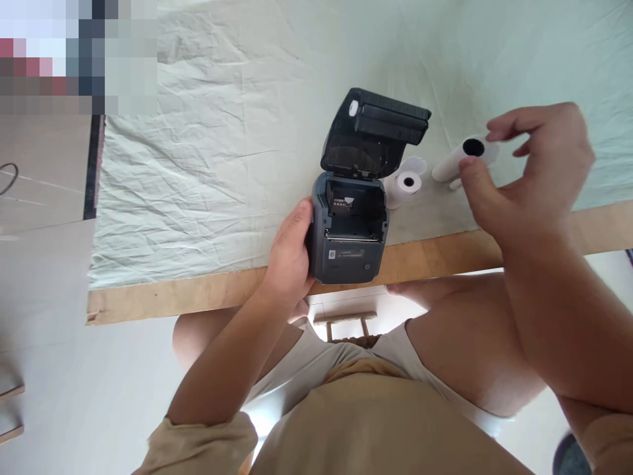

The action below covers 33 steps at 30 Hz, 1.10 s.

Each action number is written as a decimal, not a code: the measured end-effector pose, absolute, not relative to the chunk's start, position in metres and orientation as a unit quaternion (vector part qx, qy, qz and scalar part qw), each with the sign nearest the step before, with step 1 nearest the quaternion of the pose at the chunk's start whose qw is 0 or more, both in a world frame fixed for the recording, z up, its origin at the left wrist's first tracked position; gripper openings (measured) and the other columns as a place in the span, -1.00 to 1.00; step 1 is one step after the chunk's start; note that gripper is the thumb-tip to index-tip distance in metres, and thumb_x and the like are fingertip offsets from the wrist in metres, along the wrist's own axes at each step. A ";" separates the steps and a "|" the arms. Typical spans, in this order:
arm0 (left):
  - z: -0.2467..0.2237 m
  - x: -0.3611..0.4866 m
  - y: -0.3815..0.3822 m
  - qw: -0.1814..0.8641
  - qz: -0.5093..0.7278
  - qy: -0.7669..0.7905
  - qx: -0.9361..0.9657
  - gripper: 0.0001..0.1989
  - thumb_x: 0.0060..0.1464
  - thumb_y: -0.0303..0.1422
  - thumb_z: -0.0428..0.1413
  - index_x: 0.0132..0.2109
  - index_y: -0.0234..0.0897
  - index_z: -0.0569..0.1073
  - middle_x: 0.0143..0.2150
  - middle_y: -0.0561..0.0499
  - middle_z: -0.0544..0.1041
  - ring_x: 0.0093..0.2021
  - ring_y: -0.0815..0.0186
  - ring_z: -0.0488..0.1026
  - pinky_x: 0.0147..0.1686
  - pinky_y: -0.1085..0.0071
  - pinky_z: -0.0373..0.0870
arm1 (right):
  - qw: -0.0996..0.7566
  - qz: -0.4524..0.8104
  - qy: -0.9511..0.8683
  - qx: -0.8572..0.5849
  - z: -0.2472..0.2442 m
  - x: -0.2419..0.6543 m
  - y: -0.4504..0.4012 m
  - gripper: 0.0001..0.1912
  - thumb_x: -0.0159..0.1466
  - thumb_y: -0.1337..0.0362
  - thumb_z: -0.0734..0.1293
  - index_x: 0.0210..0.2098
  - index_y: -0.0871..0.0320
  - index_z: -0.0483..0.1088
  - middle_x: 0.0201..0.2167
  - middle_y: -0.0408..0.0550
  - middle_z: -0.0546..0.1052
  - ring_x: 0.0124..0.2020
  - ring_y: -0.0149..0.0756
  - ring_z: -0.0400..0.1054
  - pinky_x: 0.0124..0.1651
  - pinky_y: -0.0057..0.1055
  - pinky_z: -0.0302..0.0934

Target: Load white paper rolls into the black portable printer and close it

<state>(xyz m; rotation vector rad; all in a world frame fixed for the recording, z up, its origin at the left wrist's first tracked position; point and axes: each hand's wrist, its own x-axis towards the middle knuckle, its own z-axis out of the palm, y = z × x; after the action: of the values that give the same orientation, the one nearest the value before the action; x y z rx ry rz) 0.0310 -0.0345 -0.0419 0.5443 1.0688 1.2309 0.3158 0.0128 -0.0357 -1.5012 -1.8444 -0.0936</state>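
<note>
My left hand (291,247) is closed around the left side of a dark grey portable label printer (349,257), held at the table's front edge. The printer's lid (378,128) stands raised, and the bay inside (353,204) shows no roll. To the right, my right hand (539,165) has its thumb and fingertips on the rim of a tall white paper roll (448,165) with a dark hollow core. Between printer and tall roll is a smaller white roll (408,185) with a loose paper end. The contact of the right fingertips is partly hidden.
A pale, wrinkled cloth covers the table (198,165), with a bare wooden strip (173,293) along its front edge. My legs are under that edge, near a wooden stool or rung (346,318). A dark round object (571,455) is at the lower right.
</note>
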 end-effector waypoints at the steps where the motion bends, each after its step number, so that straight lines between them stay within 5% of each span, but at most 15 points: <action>1: -0.042 0.031 -0.034 0.654 0.538 0.474 0.241 -0.67 0.43 0.01 0.28 -0.13 -0.15 0.67 -0.21 0.04 0.76 0.01 0.08 0.80 0.01 0.21 0.77 | 0.383 -0.042 -0.725 -0.571 -0.032 0.309 0.007 -0.71 0.36 0.29 0.44 0.07 0.04 0.48 -0.04 0.15 0.64 -0.11 -0.04 0.59 0.03 -0.02 0.42; 4: -0.041 0.031 -0.034 0.658 0.535 0.470 0.246 -0.66 0.42 0.02 0.29 -0.11 -0.15 0.68 -0.21 0.02 0.76 -0.01 0.07 0.80 0.01 0.19 0.76 | 0.364 0.026 -0.751 -0.551 -0.030 0.288 -0.004 -0.72 0.38 0.21 0.47 0.07 -0.01 0.47 -0.10 0.05 0.61 -0.34 -0.20 0.46 -0.15 -0.11 0.42; 7: -0.042 0.030 -0.033 0.660 0.538 0.460 0.252 -0.65 0.41 0.04 0.29 -0.11 -0.15 0.68 -0.19 0.01 0.78 0.02 0.04 0.80 0.03 0.17 0.76 | 0.318 0.097 -0.766 -0.550 -0.040 0.273 -0.002 -0.59 0.33 0.15 0.52 0.14 -0.02 0.46 0.06 0.10 0.61 -0.17 -0.08 0.54 -0.06 -0.06 0.48; 11: -0.041 0.030 -0.033 0.661 0.541 0.459 0.244 -0.67 0.41 0.00 0.30 -0.12 -0.15 0.69 -0.18 0.01 0.78 0.01 0.07 0.80 0.02 0.21 0.76 | 0.296 0.133 -0.777 -0.539 -0.051 0.270 0.008 -0.72 0.34 0.18 0.42 0.04 0.01 0.48 -0.05 0.06 0.65 -0.08 0.00 0.57 -0.05 -0.05 0.48; 15: -0.039 0.032 -0.032 0.657 0.543 0.465 0.239 -0.67 0.40 -0.01 0.31 -0.18 -0.17 0.67 -0.24 0.03 0.77 -0.02 0.10 0.80 0.00 0.24 0.75 | 0.303 0.175 -0.803 -0.483 -0.049 0.269 0.006 -0.54 0.22 0.33 0.35 0.11 0.00 0.50 0.00 0.02 0.70 -0.07 0.01 0.61 -0.02 -0.04 0.50; 18: -0.039 0.033 -0.032 0.655 0.544 0.467 0.237 -0.69 0.36 -0.02 0.34 -0.18 -0.16 0.66 -0.24 0.02 0.76 0.01 0.08 0.80 0.04 0.22 0.75 | 0.313 0.175 -0.796 -0.488 -0.047 0.269 0.005 -0.66 0.28 0.26 0.41 0.05 -0.03 0.54 0.03 0.05 0.71 0.00 0.07 0.61 0.02 -0.02 0.50; 20: -0.040 0.032 -0.032 0.659 0.542 0.463 0.240 -0.69 0.36 -0.01 0.33 -0.16 -0.16 0.67 -0.22 0.01 0.77 0.04 0.05 0.80 0.07 0.18 0.75 | 0.309 0.184 -0.782 -0.510 -0.045 0.271 0.006 -0.71 0.33 0.20 0.42 0.05 -0.04 0.55 -0.04 0.04 0.71 -0.07 0.04 0.60 -0.02 -0.03 0.48; 24: -0.042 0.031 -0.032 0.662 0.536 0.462 0.248 -0.66 0.37 0.02 0.32 -0.12 -0.17 0.68 -0.17 -0.01 0.79 0.11 0.01 0.79 0.11 0.16 0.75 | 0.259 0.260 -0.785 -0.499 -0.042 0.277 0.008 -0.51 0.24 0.29 0.41 0.17 -0.03 0.52 -0.19 -0.06 0.69 -0.31 -0.10 0.52 -0.21 -0.15 0.42; 29: -0.043 0.031 -0.033 0.664 0.547 0.445 0.248 -0.68 0.37 0.00 0.34 -0.12 -0.17 0.68 -0.14 0.02 0.80 0.15 0.05 0.79 0.14 0.20 0.75 | 0.303 0.197 -0.810 -0.463 -0.047 0.278 0.008 -0.77 0.37 0.15 0.41 -0.01 -0.01 0.58 -0.07 0.00 0.66 -0.09 -0.04 0.61 -0.04 -0.09 0.52; 33: -0.044 0.030 -0.033 0.668 0.542 0.446 0.247 -0.64 0.36 0.04 0.34 -0.11 -0.17 0.68 -0.14 0.01 0.80 0.14 0.02 0.79 0.14 0.17 0.75 | 0.305 0.174 -0.816 -0.459 -0.049 0.282 0.008 -0.69 0.37 0.20 0.42 0.10 -0.02 0.53 -0.06 -0.02 0.66 -0.12 -0.06 0.61 -0.05 -0.08 0.55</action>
<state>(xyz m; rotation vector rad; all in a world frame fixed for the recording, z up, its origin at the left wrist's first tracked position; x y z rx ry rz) 0.0301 -0.0329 -0.0441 0.5574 1.0067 1.2236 0.2818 0.0076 -0.0485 -1.2153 -2.1612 0.4613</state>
